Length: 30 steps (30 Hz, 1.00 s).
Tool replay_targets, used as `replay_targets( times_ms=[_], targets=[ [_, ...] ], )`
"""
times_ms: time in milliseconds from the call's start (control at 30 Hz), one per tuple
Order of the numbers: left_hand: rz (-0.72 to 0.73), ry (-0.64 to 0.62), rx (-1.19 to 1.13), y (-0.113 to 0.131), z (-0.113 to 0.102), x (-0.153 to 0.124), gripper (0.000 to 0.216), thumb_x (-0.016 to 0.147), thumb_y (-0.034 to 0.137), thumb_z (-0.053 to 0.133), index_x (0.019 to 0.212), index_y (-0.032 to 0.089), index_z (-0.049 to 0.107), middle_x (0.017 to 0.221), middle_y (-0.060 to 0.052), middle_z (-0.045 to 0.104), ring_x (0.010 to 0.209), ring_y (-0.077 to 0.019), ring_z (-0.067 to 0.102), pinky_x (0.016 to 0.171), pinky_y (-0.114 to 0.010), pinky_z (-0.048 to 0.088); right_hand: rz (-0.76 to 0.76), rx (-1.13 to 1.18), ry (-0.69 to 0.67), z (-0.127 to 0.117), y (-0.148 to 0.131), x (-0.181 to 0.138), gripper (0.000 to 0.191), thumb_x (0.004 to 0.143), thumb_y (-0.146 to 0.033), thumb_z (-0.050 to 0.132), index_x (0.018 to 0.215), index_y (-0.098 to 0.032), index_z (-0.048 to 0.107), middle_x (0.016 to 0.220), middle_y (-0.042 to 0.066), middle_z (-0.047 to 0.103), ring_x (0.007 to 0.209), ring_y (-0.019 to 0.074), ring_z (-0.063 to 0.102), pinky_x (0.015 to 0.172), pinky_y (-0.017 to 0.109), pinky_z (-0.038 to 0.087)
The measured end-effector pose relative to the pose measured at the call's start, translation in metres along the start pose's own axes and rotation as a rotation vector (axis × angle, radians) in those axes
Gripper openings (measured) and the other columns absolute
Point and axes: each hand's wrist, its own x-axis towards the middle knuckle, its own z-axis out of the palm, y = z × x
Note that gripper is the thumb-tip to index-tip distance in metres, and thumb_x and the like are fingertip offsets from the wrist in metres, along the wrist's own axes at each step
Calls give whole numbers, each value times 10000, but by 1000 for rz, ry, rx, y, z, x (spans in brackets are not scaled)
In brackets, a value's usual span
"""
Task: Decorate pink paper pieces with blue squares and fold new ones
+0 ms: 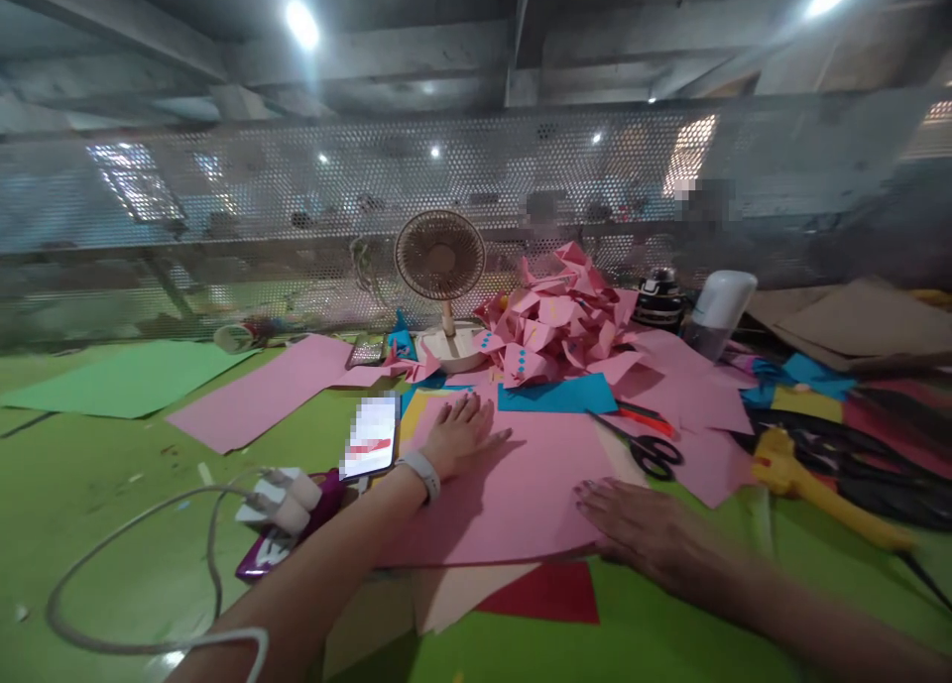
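A large pink paper sheet [513, 495] lies on top of other coloured sheets in front of me. My left hand [461, 435] rests flat on its upper left part, fingers stretched out, with a pale band on the wrist. At the sheet's right edge lies my right hand [636, 524], palm down and fingers extended. Beneath the pink sheet, a red sheet [550, 594] and a cream sheet [461, 594] stick out towards me. Black-handled scissors [654, 455] lie just beyond my right hand, beside a blue paper strip [557, 394].
A heap of folded pink paper [557, 316] stands at the back near a small fan [440, 257]. Left are a lit phone [372, 433], white chargers [287, 500] and a looping cable. A yellow glue gun [825, 490] lies right. A perforated metal screen [297, 207] runs behind.
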Motion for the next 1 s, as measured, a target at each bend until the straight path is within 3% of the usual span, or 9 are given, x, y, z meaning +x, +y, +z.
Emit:
replay_targets(
  times_ms=[100, 200, 300, 400, 467, 633, 767, 1000],
  targets=[
    [27, -10, 8, -1, -1, -3, 554, 910, 506, 270, 1406, 261, 230, 1479, -142, 201, 1356, -344, 52, 1026, -613, 85, 7, 0, 73, 6, 4, -6, 411, 876, -78, 359, 1251, -150, 512, 1246, 88, 555, 1136, 189, 531, 976, 362, 442],
    [205, -59, 6, 10, -10, -19, 431, 948, 356, 262, 1379, 351, 272, 1501, -58, 154, 1358, -301, -55, 1047, -587, 32, 43, 71, 154, 3, 6, -5, 396, 862, -74, 360, 1175, -185, 575, 1126, 69, 642, 1006, 186, 620, 875, 352, 515],
    [233, -129, -172, 32, -29, -44, 536, 930, 479, 243, 1424, 313, 117, 1505, -58, 122, 1366, -262, 1, 1082, -512, 119, 111, 155, 201, -6, 6, 1, 282, 877, -164, 426, 1048, -201, 647, 983, 60, 703, 901, 192, 660, 800, 335, 540],
    [357, -243, -285, 57, -48, -67, 639, 871, 590, 308, 1421, 326, 119, 1500, -28, 132, 1365, -253, 80, 1091, -485, 157, 167, 236, 189, -16, 7, 6, 217, 873, -234, 477, 965, -220, 673, 911, 41, 716, 858, 180, 665, 781, 307, 534],
    [402, -253, -310, 71, -54, -77, 714, 821, 633, 381, 1419, 311, 160, 1490, -37, 176, 1354, -271, 151, 1088, -485, 185, 163, 300, 171, -24, 7, 7, 203, 867, -253, 493, 952, -232, 676, 896, 33, 716, 841, 166, 665, 804, 294, 520],
    [397, -217, -316, 87, -55, -89, 544, 910, 500, 285, 1402, 269, 262, 1438, -55, 323, 1311, -249, 297, 1081, -449, 244, 170, 545, 180, -37, 7, 13, 166, 839, -285, 554, 919, -220, 684, 853, 35, 716, 811, 146, 663, 806, 267, 512],
    [415, -314, -381, 75, -54, -91, 589, 898, 553, 266, 1420, 307, 148, 1481, -13, 197, 1351, -230, 170, 1100, -441, 193, 158, 798, 58, -34, 9, 17, 140, 789, -307, 626, 863, -215, 702, 856, 32, 720, 814, 141, 663, 882, 314, 479],
    [293, -177, -201, 18, -23, -52, 614, 894, 579, 225, 1424, 287, 124, 1499, -30, 112, 1368, -223, 51, 1104, -461, 84, 310, 1008, -83, -16, 13, 14, 149, 723, -364, 685, 758, -222, 715, 922, 45, 713, 931, 194, 640, 1029, 480, 322]
  ],
)
